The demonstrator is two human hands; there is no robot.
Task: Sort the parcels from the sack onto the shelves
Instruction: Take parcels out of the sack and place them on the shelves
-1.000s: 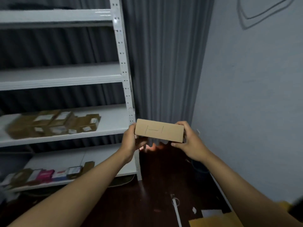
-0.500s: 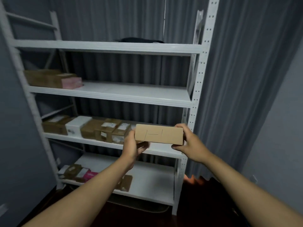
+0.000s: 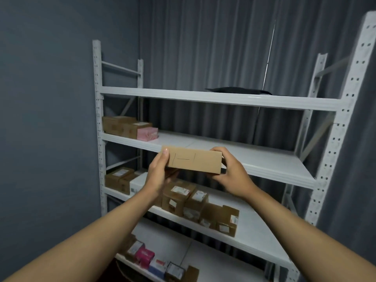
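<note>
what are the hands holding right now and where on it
A long flat brown cardboard box, gripped at its two short ends: left hand on the left end, right hand on the right end.

Matt cardboard parcel [image 3: 194, 161]; glossy, probably metal shelves [image 3: 223, 98]

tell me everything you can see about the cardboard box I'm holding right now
The cardboard box is a plain brown, long, flat carton with no label showing. Thin dark lines on its facing side form a shape like an H on its side. It is closed and looks undamaged, held level and slightly tilted in the air in front of the white shelves. The left hand grips its left end, fingers beneath, and the right hand grips its right end.
</note>
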